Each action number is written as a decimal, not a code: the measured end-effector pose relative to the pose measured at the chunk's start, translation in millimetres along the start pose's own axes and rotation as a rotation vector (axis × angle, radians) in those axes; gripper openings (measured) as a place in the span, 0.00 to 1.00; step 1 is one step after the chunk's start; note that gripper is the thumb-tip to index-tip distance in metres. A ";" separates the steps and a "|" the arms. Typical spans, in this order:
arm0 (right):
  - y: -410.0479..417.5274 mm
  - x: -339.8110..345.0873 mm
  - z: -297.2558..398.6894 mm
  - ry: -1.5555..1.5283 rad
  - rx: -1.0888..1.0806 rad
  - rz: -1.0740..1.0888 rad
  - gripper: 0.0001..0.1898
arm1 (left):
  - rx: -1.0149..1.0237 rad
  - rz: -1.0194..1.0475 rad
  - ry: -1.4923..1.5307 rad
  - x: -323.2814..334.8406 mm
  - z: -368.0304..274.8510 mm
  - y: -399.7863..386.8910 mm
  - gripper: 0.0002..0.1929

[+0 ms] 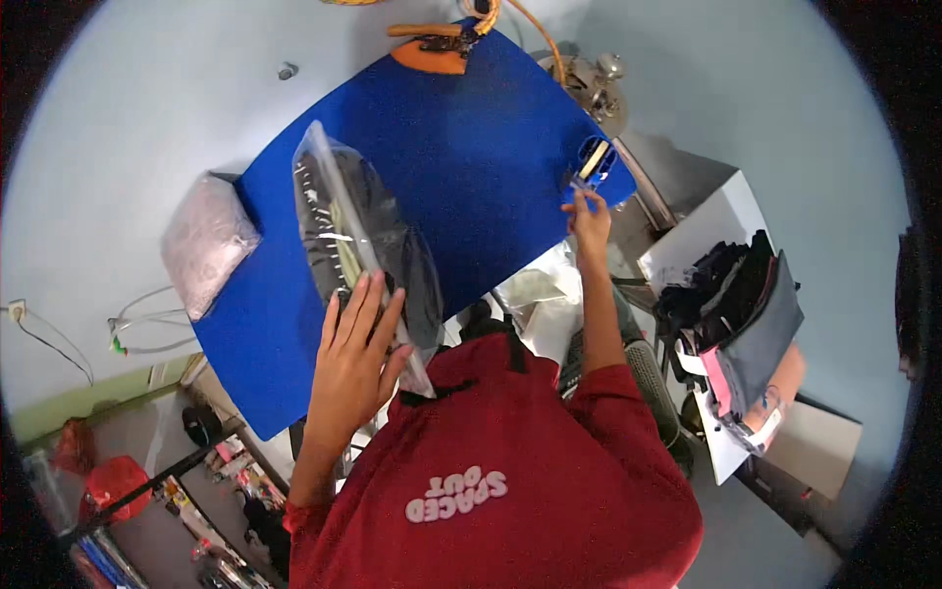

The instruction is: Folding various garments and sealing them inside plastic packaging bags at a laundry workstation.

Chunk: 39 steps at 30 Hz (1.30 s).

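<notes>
A clear plastic bag [390, 213] with dark folded contents lies on the left part of the blue tabletop [486, 154]. My left hand [360, 339] rests flat on its near end, fingers slightly spread. At the table's right corner stands a blue tape dispenser [597, 163] with a roll of tape in it. My right hand [588, 217] is at the dispenser's near end, thumb and fingers pinched together. A small clear piece shows at the fingertips, seemingly the end of the tape.
A wrapped pale package [208, 247] lies at the table's left edge. An iron with an orange base [434, 59] stands at the far edge. Folded dark clothes [736, 302] are piled in a white box at right. Below left is a rack [154, 482].
</notes>
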State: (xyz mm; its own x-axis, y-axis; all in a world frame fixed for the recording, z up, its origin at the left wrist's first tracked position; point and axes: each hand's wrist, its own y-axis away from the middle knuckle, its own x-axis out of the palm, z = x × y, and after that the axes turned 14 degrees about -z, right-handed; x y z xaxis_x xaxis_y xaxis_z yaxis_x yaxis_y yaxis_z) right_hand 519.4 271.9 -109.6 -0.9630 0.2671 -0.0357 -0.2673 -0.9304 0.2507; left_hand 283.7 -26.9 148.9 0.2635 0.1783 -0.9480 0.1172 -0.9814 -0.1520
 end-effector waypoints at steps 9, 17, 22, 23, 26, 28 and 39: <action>-75.5 -13.9 -20.1 -0.433 0.604 0.160 0.19 | -0.043 0.018 -0.143 5.2 -1.6 19.9 0.32; -69.9 -14.0 -28.2 -0.456 0.484 0.228 0.19 | -0.063 0.003 -0.152 7.8 -1.0 23.4 0.31; -7.0 11.6 -72.1 -0.545 0.258 -0.027 0.14 | -0.086 -0.029 -0.071 -2.9 -0.7 22.8 0.32; -8.0 13.4 -77.8 -0.545 0.261 -0.021 0.14 | -0.104 -0.029 -0.029 -3.9 -1.1 22.3 0.33; -17.6 15.8 -91.8 -0.525 0.182 -0.035 0.11 | -0.171 -0.151 0.184 0.9 3.3 24.9 0.35; -32.9 0.7 -93.6 -0.559 0.272 0.183 0.09 | -0.183 -0.205 0.149 2.9 1.6 21.0 0.36; 138.8 61.0 93.8 0.219 -0.038 1.046 0.07 | -0.225 -0.217 0.144 9.5 10.1 24.5 0.45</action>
State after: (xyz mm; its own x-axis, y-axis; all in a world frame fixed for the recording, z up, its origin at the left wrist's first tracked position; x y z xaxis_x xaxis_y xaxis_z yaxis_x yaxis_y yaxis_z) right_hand 426.7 182.5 13.8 -0.6982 -0.7159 0.0054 0.6981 -0.6791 0.2270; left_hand 279.4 -50.0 133.4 0.3396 0.4049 -0.8490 0.3893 -0.8822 -0.2650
